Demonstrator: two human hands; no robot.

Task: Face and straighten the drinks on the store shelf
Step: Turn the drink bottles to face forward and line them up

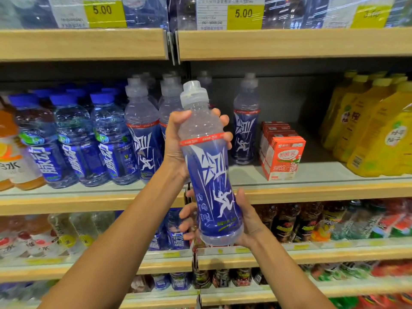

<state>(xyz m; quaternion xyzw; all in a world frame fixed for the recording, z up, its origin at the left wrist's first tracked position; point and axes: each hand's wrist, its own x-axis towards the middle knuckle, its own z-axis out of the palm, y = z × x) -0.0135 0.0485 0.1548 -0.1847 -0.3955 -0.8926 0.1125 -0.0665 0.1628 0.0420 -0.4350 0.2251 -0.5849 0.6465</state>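
Note:
I hold a clear sports-drink bottle (208, 166) with a blue label and a white running figure in front of the middle shelf (312, 190). It tilts slightly, with its label facing me. My left hand (176, 139) grips its upper body from behind, fingers wrapped round just above the red band. My right hand (247, 219) cups and grips the bottom, thumb on the right side. More bottles of the same drink (145, 130) stand on the shelf to the left, and a single one (245, 128) stands behind.
Blue-capped water bottles (73, 139) fill the shelf's left part. Red drink cartons (283, 152) and yellow bottles (374, 134) stand on the right. A gap lies on the shelf behind the held bottle. Price tags (244, 15) hang above; packed shelves run below.

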